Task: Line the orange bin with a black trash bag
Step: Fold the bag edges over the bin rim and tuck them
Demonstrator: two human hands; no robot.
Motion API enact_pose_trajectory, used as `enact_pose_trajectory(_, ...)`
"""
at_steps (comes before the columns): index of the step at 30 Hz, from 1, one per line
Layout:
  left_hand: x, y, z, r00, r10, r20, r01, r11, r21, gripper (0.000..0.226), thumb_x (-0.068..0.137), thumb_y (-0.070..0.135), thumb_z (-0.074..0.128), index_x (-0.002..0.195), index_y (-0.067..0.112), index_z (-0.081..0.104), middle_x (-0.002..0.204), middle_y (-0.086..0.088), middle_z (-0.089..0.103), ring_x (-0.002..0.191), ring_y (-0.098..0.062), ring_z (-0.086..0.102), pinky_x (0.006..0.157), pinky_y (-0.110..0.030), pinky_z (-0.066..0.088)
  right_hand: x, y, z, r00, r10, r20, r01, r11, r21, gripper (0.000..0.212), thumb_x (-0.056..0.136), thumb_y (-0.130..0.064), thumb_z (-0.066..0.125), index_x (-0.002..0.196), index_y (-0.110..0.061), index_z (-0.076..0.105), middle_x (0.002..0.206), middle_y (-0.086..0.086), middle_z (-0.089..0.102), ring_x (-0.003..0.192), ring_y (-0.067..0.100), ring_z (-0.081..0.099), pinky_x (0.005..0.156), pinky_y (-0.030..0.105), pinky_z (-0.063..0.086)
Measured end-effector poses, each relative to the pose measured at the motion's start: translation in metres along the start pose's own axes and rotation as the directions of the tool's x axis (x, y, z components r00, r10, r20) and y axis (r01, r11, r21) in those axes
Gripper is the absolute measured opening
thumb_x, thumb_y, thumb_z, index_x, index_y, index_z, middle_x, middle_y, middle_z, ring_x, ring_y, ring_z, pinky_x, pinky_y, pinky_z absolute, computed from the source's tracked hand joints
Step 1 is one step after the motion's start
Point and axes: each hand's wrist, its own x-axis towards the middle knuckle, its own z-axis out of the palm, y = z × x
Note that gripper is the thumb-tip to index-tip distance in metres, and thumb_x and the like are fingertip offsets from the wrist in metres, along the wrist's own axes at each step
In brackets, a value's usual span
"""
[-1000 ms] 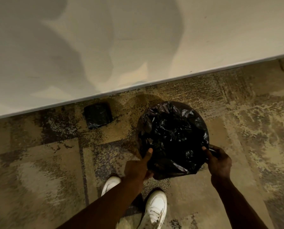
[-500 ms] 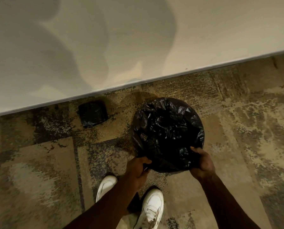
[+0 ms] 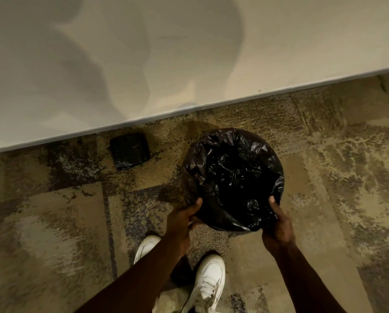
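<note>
A crinkled black trash bag [image 3: 232, 175] is spread over a round bin standing on the carpet in front of me. The bag wraps the rim and the near side, so the orange bin itself is hidden. My left hand [image 3: 182, 220] grips the bag at the near-left edge, thumb on top. At the near-right edge my right hand [image 3: 279, 224] holds the bag the same way, thumb pressed on the plastic.
A folded pack of black bags [image 3: 130, 152] lies on the carpet to the left of the bin, close to the pale wall [image 3: 189, 53]. My white shoes [image 3: 208, 281] stand just behind the bin on the patterned carpet [image 3: 336, 177].
Both hands have shifted along the near edge of the bag; the thumbs now lie on top of the rim, left and right, and the bag sits further down the near side.
</note>
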Motion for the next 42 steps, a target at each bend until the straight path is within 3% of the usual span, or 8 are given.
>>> enact_pose_trajectory(6, -0.014, -0.016, -0.009, 0.989, -0.067, -0.133, 0.067, 0.998, -0.001, 0.051, 0.078, 0.044, 0.089, 0.096, 0.0, 0.07, 0.095, -0.012, 0.068, 0.093, -0.029, 0.065, 0.083, -0.041, 0.061, -0.028, 0.014, -0.003, 0.992, 0.009, -0.129, -0.015, 0.999, -0.048, 0.031, 0.094, -0.042, 0.071, 0.121, -0.028, 0.077, 0.138, 0.002, 0.072, 0.127, 0.023, 0.065, 0.105, 0.039, 0.046)
enact_pose_trajectory(10, -0.028, -0.032, 0.009, 0.99, -0.139, -0.016, 0.137, 0.986, -0.097, 0.056, 0.076, 0.039, 0.092, 0.112, 0.0, 0.075, 0.107, -0.018, 0.078, 0.103, -0.03, 0.072, 0.077, -0.037, 0.063, -0.032, 0.025, 0.008, 0.989, 0.094, -0.112, -0.09, 0.995, 0.04, 0.036, 0.092, -0.035, 0.074, 0.125, -0.021, 0.072, 0.13, 0.005, 0.075, 0.127, 0.025, 0.065, 0.097, 0.037, 0.049)
enact_pose_trajectory(15, -0.018, -0.043, 0.025, 0.989, -0.148, 0.027, 0.15, 0.974, -0.167, 0.046, 0.082, 0.011, 0.088, 0.125, 0.004, 0.073, 0.119, -0.015, 0.08, 0.115, -0.033, 0.074, 0.08, -0.04, 0.063, -0.019, 0.032, 0.016, 0.992, 0.123, 0.003, -0.122, 0.978, 0.169, 0.029, 0.1, -0.013, 0.062, 0.127, -0.01, 0.072, 0.13, 0.015, 0.075, 0.123, 0.033, 0.069, 0.1, 0.043, 0.061)
enact_pose_trajectory(19, -0.006, -0.043, 0.027, 0.988, -0.15, 0.047, 0.156, 0.968, -0.196, 0.026, 0.089, -0.01, 0.068, 0.112, 0.002, 0.072, 0.113, -0.018, 0.077, 0.106, -0.033, 0.069, 0.079, -0.041, 0.056, -0.008, 0.036, 0.011, 0.985, 0.156, 0.068, -0.167, 0.965, 0.202, 0.03, 0.089, -0.004, 0.059, 0.116, -0.004, 0.072, 0.119, 0.019, 0.075, 0.098, 0.032, 0.078, 0.08, 0.04, 0.067)
enact_pose_trajectory(25, 0.003, -0.035, 0.029, 0.976, -0.159, 0.146, 0.192, 0.95, -0.247, 0.041, 0.09, -0.017, 0.045, 0.118, 0.002, 0.069, 0.107, -0.017, 0.074, 0.097, -0.031, 0.066, 0.084, -0.037, 0.052, 0.002, 0.041, 0.009, 0.98, 0.187, 0.067, -0.196, 0.963, 0.186, 0.033, 0.09, 0.003, 0.053, 0.089, -0.005, 0.085, 0.112, 0.02, 0.075, 0.095, 0.034, 0.076, 0.088, 0.044, 0.064)
enact_pose_trajectory(34, 0.01, -0.028, 0.008, 0.991, -0.062, 0.115, 0.065, 0.998, -0.017, 0.032, 0.082, -0.002, 0.078, 0.113, 0.006, 0.077, 0.12, -0.014, 0.08, 0.114, -0.033, 0.071, 0.1, -0.048, 0.054, -0.016, 0.029, 0.001, 0.99, 0.096, 0.1, -0.105, 0.99, 0.089, 0.044, 0.095, -0.022, 0.063, 0.136, -0.005, 0.066, 0.134, 0.016, 0.073, 0.124, 0.029, 0.07, 0.098, 0.039, 0.061)
enact_pose_trajectory(37, 0.003, -0.009, 0.002, 0.99, -0.004, 0.138, 0.001, 1.0, 0.018, 0.041, 0.077, 0.015, 0.083, 0.117, 0.008, 0.078, 0.117, -0.011, 0.082, 0.11, -0.03, 0.076, 0.084, -0.042, 0.061, -0.02, 0.023, -0.006, 0.997, 0.048, 0.052, -0.05, 0.998, 0.037, 0.042, 0.093, -0.029, 0.063, 0.129, -0.01, 0.07, 0.13, 0.011, 0.076, 0.124, 0.026, 0.07, 0.084, 0.03, 0.064)
enact_pose_trajectory(42, 0.008, 0.027, 0.002, 0.997, 0.072, 0.037, -0.073, 0.997, 0.005, 0.033, 0.091, 0.023, 0.08, 0.12, 0.008, 0.076, 0.116, -0.006, 0.082, 0.106, -0.022, 0.074, 0.074, -0.034, 0.053, -0.008, -0.001, -0.006, 1.0, -0.014, 0.012, 0.013, 0.998, 0.065, 0.042, 0.105, -0.044, 0.054, 0.136, -0.02, 0.069, 0.137, 0.007, 0.073, 0.131, 0.028, 0.064, 0.101, 0.044, 0.059)
